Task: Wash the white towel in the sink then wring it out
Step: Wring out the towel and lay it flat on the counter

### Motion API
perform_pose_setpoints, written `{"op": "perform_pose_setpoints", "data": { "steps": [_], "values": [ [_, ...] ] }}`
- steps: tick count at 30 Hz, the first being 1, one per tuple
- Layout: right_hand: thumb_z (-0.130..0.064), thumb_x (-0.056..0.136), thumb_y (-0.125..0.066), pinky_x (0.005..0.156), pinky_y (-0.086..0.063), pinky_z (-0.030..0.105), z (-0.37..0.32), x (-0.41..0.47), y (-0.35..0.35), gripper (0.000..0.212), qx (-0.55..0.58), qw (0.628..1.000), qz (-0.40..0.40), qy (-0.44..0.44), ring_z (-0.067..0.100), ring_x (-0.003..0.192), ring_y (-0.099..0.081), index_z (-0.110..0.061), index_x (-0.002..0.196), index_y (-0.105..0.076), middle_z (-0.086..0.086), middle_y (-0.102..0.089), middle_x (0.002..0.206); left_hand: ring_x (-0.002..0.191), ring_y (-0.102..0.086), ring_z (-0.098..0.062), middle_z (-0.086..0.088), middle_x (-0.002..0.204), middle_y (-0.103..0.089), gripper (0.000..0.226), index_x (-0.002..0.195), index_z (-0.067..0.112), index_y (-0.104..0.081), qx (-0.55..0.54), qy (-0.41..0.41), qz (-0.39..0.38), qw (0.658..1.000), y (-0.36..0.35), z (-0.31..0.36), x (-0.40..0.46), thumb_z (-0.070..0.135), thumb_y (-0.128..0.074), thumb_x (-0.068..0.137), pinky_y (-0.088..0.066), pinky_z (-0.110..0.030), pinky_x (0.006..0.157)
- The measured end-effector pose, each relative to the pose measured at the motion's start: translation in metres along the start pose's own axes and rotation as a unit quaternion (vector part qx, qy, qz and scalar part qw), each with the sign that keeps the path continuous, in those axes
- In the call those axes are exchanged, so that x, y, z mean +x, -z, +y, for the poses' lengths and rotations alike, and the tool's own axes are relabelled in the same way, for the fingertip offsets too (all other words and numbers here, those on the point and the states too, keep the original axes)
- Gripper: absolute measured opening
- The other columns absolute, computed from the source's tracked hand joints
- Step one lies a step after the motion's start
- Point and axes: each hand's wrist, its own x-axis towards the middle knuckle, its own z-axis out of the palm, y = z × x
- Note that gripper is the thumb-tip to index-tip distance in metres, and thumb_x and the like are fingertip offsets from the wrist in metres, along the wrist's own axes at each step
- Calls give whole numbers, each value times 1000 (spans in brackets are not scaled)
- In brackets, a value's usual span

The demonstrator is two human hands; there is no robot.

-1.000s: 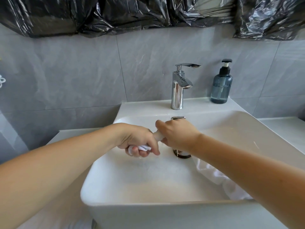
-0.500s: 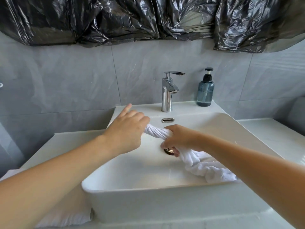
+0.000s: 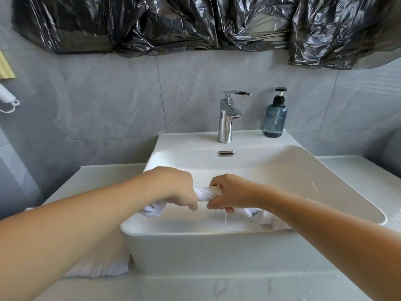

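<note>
Closest to me, a second white cloth (image 3: 102,263) lies bunched on the table (image 3: 195,287) just left of the sink (image 3: 217,253), partly hidden under the person's left forearm. Over the basin, two hands hold the one white towel (image 3: 206,193): the left hand (image 3: 175,190) is curled round one end and the right hand (image 3: 227,193) round the other, with a twisted rope of cloth between them. A thin dribble of water (image 3: 225,220) falls below the right hand, and the towel's loose end (image 3: 269,219) trails on the basin's right side behind that forearm. Further back stand one chrome tap (image 3: 227,118) and one blue pump bottle (image 3: 275,118); I can read no label on it. Black plastic sheeting (image 3: 195,22) hangs across the grey tiled wall (image 3: 108,105).
</note>
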Motion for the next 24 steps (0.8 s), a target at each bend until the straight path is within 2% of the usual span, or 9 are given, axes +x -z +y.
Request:
{"op": "perform_pose_setpoints", "data": {
  "steps": [1, 3, 7, 10, 12, 14, 16, 20, 24],
  "values": [
    [-23, 78, -70, 54, -45, 22, 1, -2, -1, 15, -19, 1000, -18, 0, 11, 48, -58, -16, 81, -58, -7, -62, 55, 66, -53, -19, 1, 74, -59, 36, 73, 17, -55, -53, 11, -65, 996, 3, 0, 0, 49, -65, 85, -40, -29, 61],
    [-20, 77, -66, 53, -43, 21, 1, -2, -5, 11, -58, 998, -24, 1, 10, 49, -60, -15, 78, -56, -6, -62, 57, 69, -53, -19, 1, 77, -58, 31, 76, 16, -57, -67, -3, -76, 995, 0, -2, 0, 44, -64, 87, -40, -30, 63],
    [-24, 78, -66, 43, -39, 20, 6, 2, -3, 15, -79, 996, 23, -19, 13, 40, -53, -17, 75, -53, 1, -60, 62, 87, -52, -28, -3, 101, -48, 21, 110, 16, -39, -12, -115, 163, 980, -32, -5, 0, 16, -48, 92, -43, -37, 70],
    [-26, 79, -63, 48, -36, 26, 6, 8, -7, 15, -130, 990, 62, 0, 16, 54, -50, -18, 71, -53, -2, -56, 63, 66, -36, -23, -2, 85, -38, 32, 97, 15, -46, 117, -161, 325, 924, -57, -6, 2, 3, -60, 71, -29, -33, 51],
    [-21, 79, -57, 51, -34, 28, 4, 12, -13, 14, -160, 984, 71, 12, 17, 59, -47, -20, 67, -49, -4, -52, 63, 48, -25, -19, -2, 62, -45, 35, 75, 16, -53, 164, -145, 346, 912, -58, -8, -2, 8, -74, 49, -12, -26, 42],
    [-18, 78, -53, 52, -34, 28, 2, 16, -15, 14, -185, 980, 71, 14, 18, 64, -48, -22, 67, -46, -6, -50, 64, 47, -29, -22, -2, 62, -53, 33, 77, 18, -48, 178, -105, 306, 929, -54, -5, -3, 15, -76, 62, -16, -26, 44],
    [-19, 79, -53, 55, -35, 28, 1, 19, -14, 16, -202, 976, 75, 13, 22, 69, -51, -23, 67, -44, -6, -49, 67, 65, -43, -25, -3, 79, -54, 19, 88, 19, -40, 160, -71, 246, 953, -48, -1, -3, 10, -57, 87, -31, -31, 57],
    [-24, 86, -51, 60, -38, 28, -1, 22, -14, 7, -239, 967, 81, 15, 24, 74, -51, -23, 79, -50, -5, -48, 73, 69, -48, -22, 0, 74, -42, 18, 74, 17, -39, 98, -25, 146, 984, -26, 15, -5, 8, -51, 86, -42, -31, 64],
    [-30, 90, -51, 65, -37, 29, -2, 18, -12, 11, -252, 961, 105, 51, 25, 77, -49, -27, 80, -46, -7, -47, 74, 62, -49, -19, -1, 69, -53, 21, 78, 13, -53, -38, 13, -72, 997, 10, 14, -2, 29, -60, 90, -41, -28, 64]
  ]
}}
